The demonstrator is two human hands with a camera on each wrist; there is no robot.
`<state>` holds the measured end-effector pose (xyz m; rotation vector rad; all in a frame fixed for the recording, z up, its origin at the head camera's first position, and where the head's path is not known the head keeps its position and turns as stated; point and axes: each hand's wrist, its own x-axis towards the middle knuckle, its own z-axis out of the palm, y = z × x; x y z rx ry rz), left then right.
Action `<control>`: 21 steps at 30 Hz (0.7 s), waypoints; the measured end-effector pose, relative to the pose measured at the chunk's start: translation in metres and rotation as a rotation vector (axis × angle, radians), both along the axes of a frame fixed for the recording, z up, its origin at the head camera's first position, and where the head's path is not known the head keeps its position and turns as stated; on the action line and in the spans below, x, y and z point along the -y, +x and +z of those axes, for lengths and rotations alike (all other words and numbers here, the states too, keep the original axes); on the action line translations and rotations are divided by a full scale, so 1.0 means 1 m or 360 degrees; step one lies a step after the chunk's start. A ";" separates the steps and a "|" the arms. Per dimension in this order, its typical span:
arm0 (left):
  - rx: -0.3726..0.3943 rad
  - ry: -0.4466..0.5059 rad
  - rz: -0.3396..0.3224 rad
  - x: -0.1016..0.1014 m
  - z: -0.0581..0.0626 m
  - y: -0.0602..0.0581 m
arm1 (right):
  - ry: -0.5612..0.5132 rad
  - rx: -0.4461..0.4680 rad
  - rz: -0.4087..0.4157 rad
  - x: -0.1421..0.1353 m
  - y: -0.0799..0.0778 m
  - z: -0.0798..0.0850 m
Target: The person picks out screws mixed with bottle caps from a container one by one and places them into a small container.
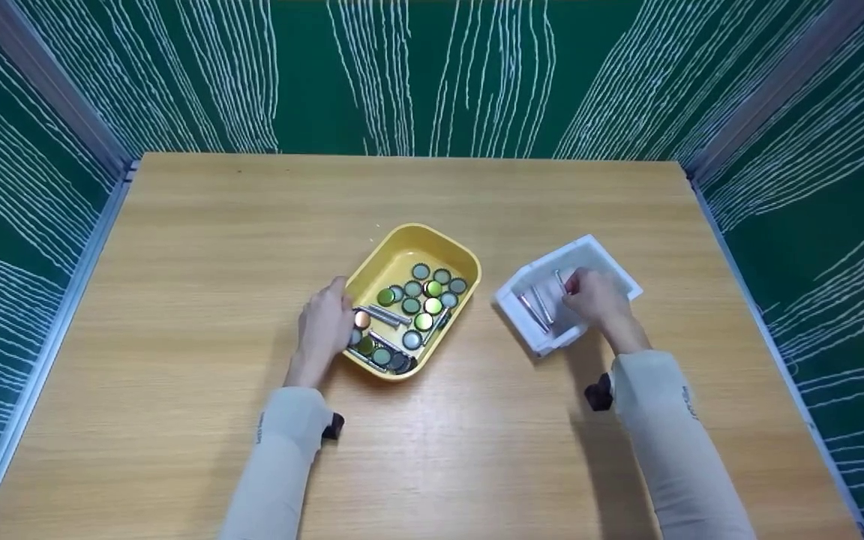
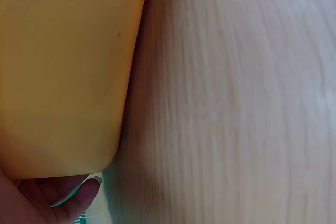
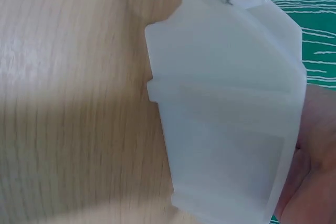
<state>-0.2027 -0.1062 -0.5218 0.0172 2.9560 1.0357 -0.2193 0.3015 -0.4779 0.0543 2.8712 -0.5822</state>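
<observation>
My left hand (image 1: 325,324) grips the left rim of a yellow plastic tray (image 1: 409,234), its fingers curled at the wall. In the left wrist view, fingertips (image 2: 86,195) show past the tray's side (image 2: 63,77). Inside the tray lie several crown bottle caps (image 1: 412,341), green, gold and grey, and several silver threaded rods (image 1: 382,315). My right hand (image 1: 597,298) reaches into a white plastic bin (image 1: 529,271) and pinches a thin silver rod (image 1: 559,279). Two similar rods (image 1: 542,306) lie on the bin's floor. The right wrist view shows the bin's outer wall (image 3: 226,129), which hides the fingertips.
Both containers stand on a wooden table (image 1: 252,217), with a strip of tabletop between them. Green walls (image 1: 417,75) with white streaks enclose the table at the back and sides. Small black devices (image 1: 599,392) sit at both sleeve cuffs.
</observation>
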 end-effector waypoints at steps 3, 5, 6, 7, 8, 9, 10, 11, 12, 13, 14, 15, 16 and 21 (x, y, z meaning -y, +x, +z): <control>-0.0040 -0.0015 0.0008 0.001 -0.002 0.000 | 0.0089 0.0043 0.0010 0.003 -0.001 -0.001; -0.0057 -0.0016 0.0007 0.001 -0.002 0.001 | 0.0131 0.0087 0.0002 0.005 -0.001 -0.003; -0.0059 -0.0011 0.0004 0.001 -0.002 0.001 | 0.0143 0.0106 0.0002 0.006 -0.001 -0.004; -0.0057 -0.0004 0.0001 0.002 -0.002 0.001 | 0.0153 0.0127 -0.0001 0.006 -0.002 -0.004; -0.0054 0.0001 0.0002 0.002 -0.002 0.001 | 0.0168 0.0137 -0.0001 0.007 -0.002 -0.004; -0.0048 0.0007 0.0002 0.002 -0.002 0.001 | 0.0180 0.0141 0.0000 0.007 -0.002 -0.005; -0.0041 0.0010 0.0005 0.002 -0.002 0.001 | 0.0195 0.0148 0.0004 0.008 -0.002 -0.005; -0.0037 0.0011 0.0008 0.001 -0.001 0.001 | 0.0204 0.0161 0.0006 0.008 -0.003 -0.005; -0.0031 0.0013 0.0007 0.001 -0.001 0.001 | 0.0213 0.0169 0.0012 0.008 -0.003 -0.005; -0.0023 0.0014 0.0005 0.001 -0.001 0.001 | 0.0228 0.0174 0.0017 0.008 -0.003 -0.004; -0.0019 0.0013 0.0003 0.001 -0.001 0.001 | 0.0243 0.0177 0.0023 0.008 -0.004 -0.004; -0.0011 0.0013 -0.0001 0.001 -0.001 0.001 | 0.0247 0.0186 0.0029 0.009 -0.004 -0.004; -0.0008 0.0009 -0.0006 0.001 -0.001 0.001 | 0.0251 0.0189 0.0037 0.009 -0.004 -0.004; 0.0003 -0.0005 -0.0010 0.000 -0.001 0.000 | 0.0209 0.0155 0.0026 0.008 -0.003 -0.004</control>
